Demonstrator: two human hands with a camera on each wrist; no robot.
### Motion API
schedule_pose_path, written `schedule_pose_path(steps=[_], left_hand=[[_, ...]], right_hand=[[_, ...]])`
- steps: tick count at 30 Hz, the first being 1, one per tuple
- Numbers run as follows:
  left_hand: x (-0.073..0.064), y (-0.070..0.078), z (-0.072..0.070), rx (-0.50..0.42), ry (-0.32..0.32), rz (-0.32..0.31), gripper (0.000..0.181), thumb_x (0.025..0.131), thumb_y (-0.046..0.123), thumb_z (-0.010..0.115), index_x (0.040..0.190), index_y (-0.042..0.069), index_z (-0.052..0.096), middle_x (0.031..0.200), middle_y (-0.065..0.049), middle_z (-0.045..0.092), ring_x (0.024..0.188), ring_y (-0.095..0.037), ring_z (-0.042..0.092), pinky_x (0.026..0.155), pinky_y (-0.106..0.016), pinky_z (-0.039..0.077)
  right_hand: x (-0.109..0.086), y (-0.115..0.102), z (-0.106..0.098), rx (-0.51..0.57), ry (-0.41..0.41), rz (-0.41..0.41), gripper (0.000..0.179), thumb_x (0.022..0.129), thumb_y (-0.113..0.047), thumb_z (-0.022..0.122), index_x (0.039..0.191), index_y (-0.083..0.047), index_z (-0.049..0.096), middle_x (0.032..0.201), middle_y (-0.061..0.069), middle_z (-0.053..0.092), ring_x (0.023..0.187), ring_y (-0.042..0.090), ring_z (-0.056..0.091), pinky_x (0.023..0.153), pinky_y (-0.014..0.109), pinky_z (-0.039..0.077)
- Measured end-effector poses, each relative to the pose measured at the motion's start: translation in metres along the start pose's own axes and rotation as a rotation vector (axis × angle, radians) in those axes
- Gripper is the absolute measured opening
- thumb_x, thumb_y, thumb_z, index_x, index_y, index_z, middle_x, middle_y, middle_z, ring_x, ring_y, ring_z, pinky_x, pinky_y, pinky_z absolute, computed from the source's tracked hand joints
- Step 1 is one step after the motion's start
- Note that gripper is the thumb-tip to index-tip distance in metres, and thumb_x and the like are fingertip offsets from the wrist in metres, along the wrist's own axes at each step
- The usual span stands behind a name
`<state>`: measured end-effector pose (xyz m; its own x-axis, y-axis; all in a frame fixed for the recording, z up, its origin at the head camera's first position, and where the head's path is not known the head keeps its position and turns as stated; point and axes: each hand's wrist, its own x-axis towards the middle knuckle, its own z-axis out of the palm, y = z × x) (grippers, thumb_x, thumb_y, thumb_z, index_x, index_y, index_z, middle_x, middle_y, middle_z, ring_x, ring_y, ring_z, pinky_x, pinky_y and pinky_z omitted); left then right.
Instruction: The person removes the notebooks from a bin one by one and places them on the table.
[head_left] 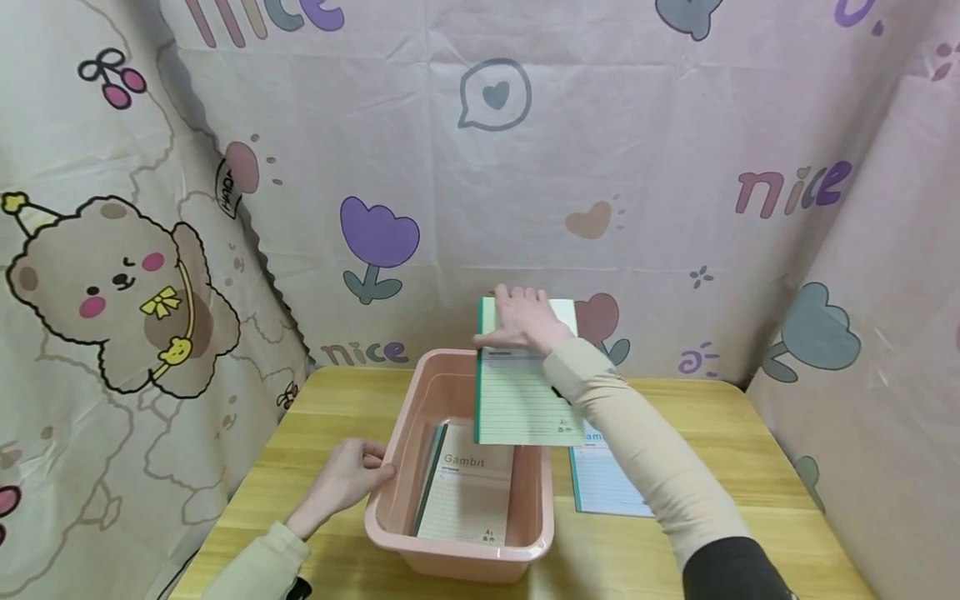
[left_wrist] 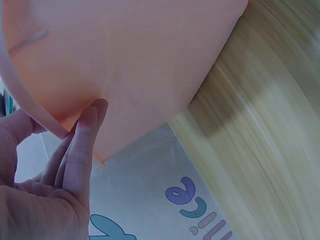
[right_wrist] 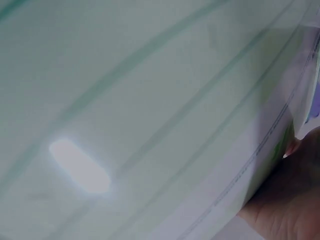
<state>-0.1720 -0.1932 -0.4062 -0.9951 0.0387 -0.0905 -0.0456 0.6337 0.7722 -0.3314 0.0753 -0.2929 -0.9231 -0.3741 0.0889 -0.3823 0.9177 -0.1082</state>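
Observation:
My right hand [head_left: 525, 319] grips a green lined notebook [head_left: 525, 408] by its upper part, holding it upright over the right side of a pink plastic bin [head_left: 386, 518]. The right wrist view is filled by the ruled green cover [right_wrist: 150, 110], with part of the hand [right_wrist: 287, 195] at lower right. With thumb and fingers, my left hand [head_left: 348, 473] pinches the bin's left rim; in the left wrist view the fingers [left_wrist: 80, 155] press the outer wall below the rim. Inside the bin lies a pale notebook [head_left: 468, 492] marked "Gambit", with another notebook's edge showing at its left.
A blue lined notebook [head_left: 611, 483] lies on the wooden table [head_left: 322, 408] to the right of the bin, partly covered by my right forearm. A patterned curtain [head_left: 525, 183] hangs along the table's back edge and on both sides.

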Motion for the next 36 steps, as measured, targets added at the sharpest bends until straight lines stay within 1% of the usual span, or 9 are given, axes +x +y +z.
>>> schedule_pose_path(steps=[6,11,17,20,22,26,29,34,36], left_hand=[[0.0,-0.001,0.0,-0.01,-0.001,-0.01,0.032,0.082,0.006,0.07,0.107,-0.014,0.068,0.093,-0.024,0.077,0.084,-0.03,0.077,0.073,-0.039,0.064],[0.001,-0.002,-0.002,-0.026,-0.002,0.0,0.033,0.082,0.006,0.07,0.107,-0.015,0.067,0.093,-0.025,0.076,0.085,-0.031,0.077,0.073,-0.039,0.064],[0.002,-0.002,-0.003,-0.032,-0.007,0.008,0.033,0.082,0.006,0.07,0.108,-0.014,0.068,0.093,-0.024,0.077,0.085,-0.03,0.077,0.073,-0.038,0.064],[0.002,-0.001,-0.002,-0.032,-0.012,0.003,0.033,0.083,0.007,0.07,0.108,-0.013,0.068,0.093,-0.023,0.077,0.085,-0.029,0.077,0.073,-0.037,0.064],[0.002,-0.002,-0.002,-0.031,-0.013,-0.002,0.033,0.083,0.007,0.07,0.108,-0.013,0.068,0.093,-0.023,0.077,0.085,-0.028,0.077,0.073,-0.037,0.064],[0.001,-0.002,-0.001,-0.039,-0.013,-0.005,0.032,0.083,0.007,0.071,0.108,-0.013,0.068,0.093,-0.023,0.077,0.084,-0.028,0.077,0.073,-0.037,0.064],[0.0,-0.003,-0.001,-0.05,-0.019,-0.003,0.031,0.083,0.007,0.071,0.108,-0.013,0.068,0.093,-0.023,0.077,0.085,-0.027,0.077,0.073,-0.037,0.064],[-0.001,-0.004,-0.001,-0.053,-0.023,-0.004,0.031,0.083,0.006,0.071,0.108,-0.013,0.068,0.093,-0.022,0.077,0.085,-0.027,0.076,0.074,-0.037,0.063],[0.0,-0.004,0.0,-0.051,-0.02,-0.006,0.032,0.083,0.006,0.071,0.108,-0.013,0.068,0.093,-0.022,0.077,0.085,-0.026,0.076,0.073,-0.036,0.063]], right_hand=[[-0.018,0.057,0.003,-0.017,-0.019,0.005,0.075,0.08,-0.064,0.068,0.121,-0.006,0.044,0.116,0.018,0.059,0.114,0.038,0.055,0.101,0.053,0.04],[-0.035,0.104,0.012,-0.04,0.002,0.004,0.076,0.079,-0.061,0.07,0.12,-0.002,0.047,0.115,0.022,0.061,0.111,0.042,0.056,0.096,0.056,0.041],[-0.055,0.155,0.037,-0.009,0.019,0.012,0.071,0.077,-0.059,0.073,0.112,-0.003,0.047,0.107,0.02,0.061,0.101,0.04,0.058,0.085,0.05,0.04],[-0.068,0.178,0.054,-0.009,0.014,0.023,0.073,0.076,-0.061,0.073,0.111,-0.002,0.047,0.109,0.022,0.062,0.101,0.041,0.058,0.083,0.05,0.04],[-0.077,0.193,0.067,-0.013,0.006,0.037,0.077,0.076,-0.063,0.073,0.113,-0.001,0.047,0.113,0.024,0.062,0.104,0.042,0.057,0.085,0.052,0.041],[-0.092,0.217,0.092,-0.003,-0.007,0.061,0.086,0.075,-0.063,0.073,0.122,0.003,0.046,0.121,0.029,0.06,0.112,0.049,0.056,0.094,0.062,0.042],[-0.102,0.23,0.109,0.011,-0.023,0.082,0.087,0.073,-0.062,0.075,0.122,0.005,0.046,0.121,0.031,0.06,0.113,0.051,0.055,0.098,0.068,0.04],[-0.117,0.245,0.135,0.009,-0.06,0.106,0.082,0.072,-0.057,0.078,0.117,0.004,0.048,0.114,0.029,0.061,0.107,0.048,0.056,0.095,0.066,0.04],[-0.122,0.25,0.143,0.012,-0.07,0.114,0.083,0.072,-0.054,0.079,0.121,0.006,0.047,0.118,0.032,0.059,0.11,0.05,0.054,0.097,0.066,0.04]])
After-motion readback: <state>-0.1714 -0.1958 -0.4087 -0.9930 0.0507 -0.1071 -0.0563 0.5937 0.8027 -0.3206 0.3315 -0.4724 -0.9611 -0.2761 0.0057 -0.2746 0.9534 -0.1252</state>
